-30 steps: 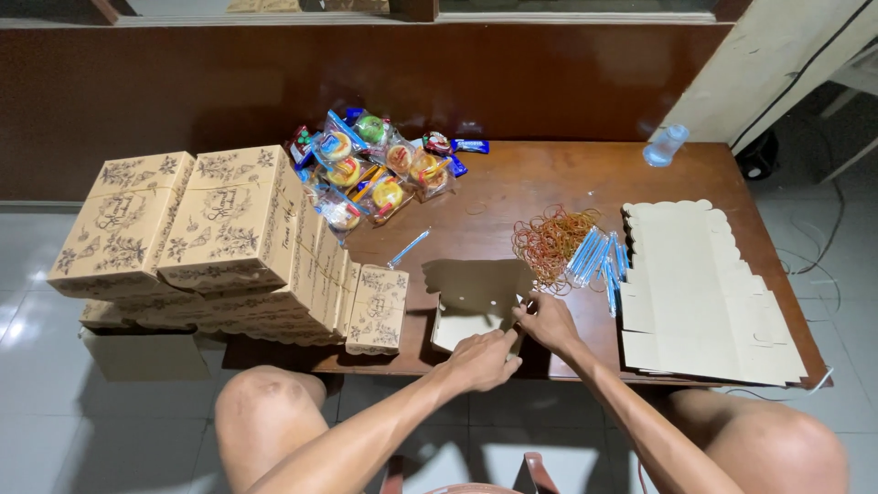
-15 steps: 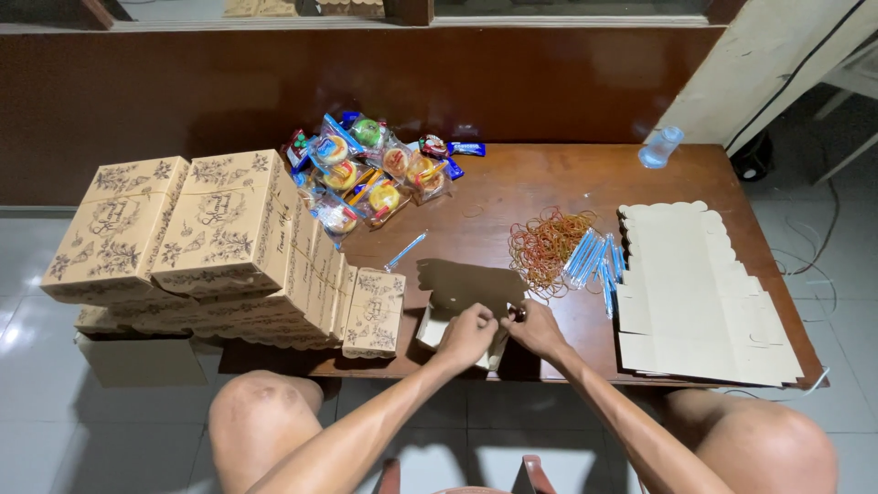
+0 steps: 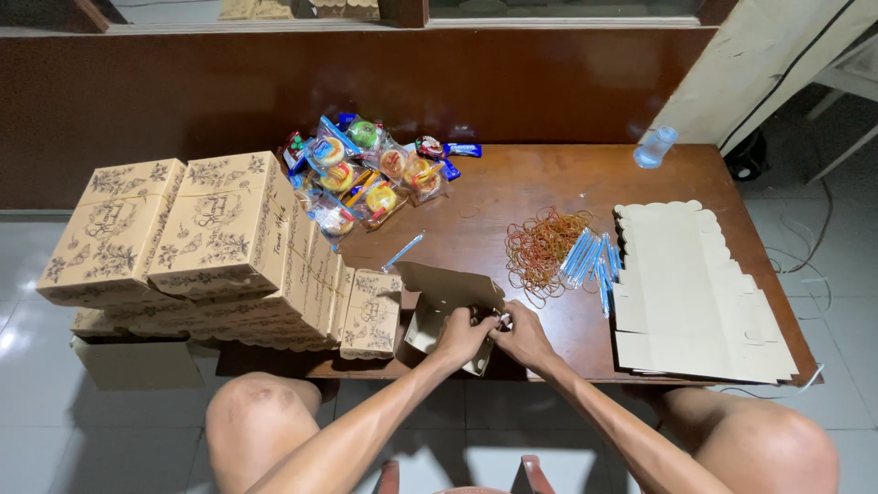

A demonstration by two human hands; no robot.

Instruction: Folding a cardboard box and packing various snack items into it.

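Both hands closed in vs. earlier frames: left hand (image 3: 462, 337) and right hand (image 3: 523, 334) met at the bench's (image 3: 549, 187) near edge, fingers pinched on a half-folded brown carton (image 3: 446, 297), suggesting a flap was being locked. Nearby: rubber bands (image 3: 541, 247), blue straws (image 3: 590, 261), flat blanks (image 3: 690, 297), snack packets (image 3: 370, 178), finished boxes (image 3: 219, 229); nothing obstructed.

Two bare forearms reach forward and inward from the bottom edge, meeting near the centre. The left hand (image 3: 462, 337) is curled, knuckles up, fingers bent and pinched together. The right hand (image 3: 523, 335) sits just beside it, touching it at the fingertips, also curled with fingers tucked in. Both bare knees show below, spread wide to either side of the arms.
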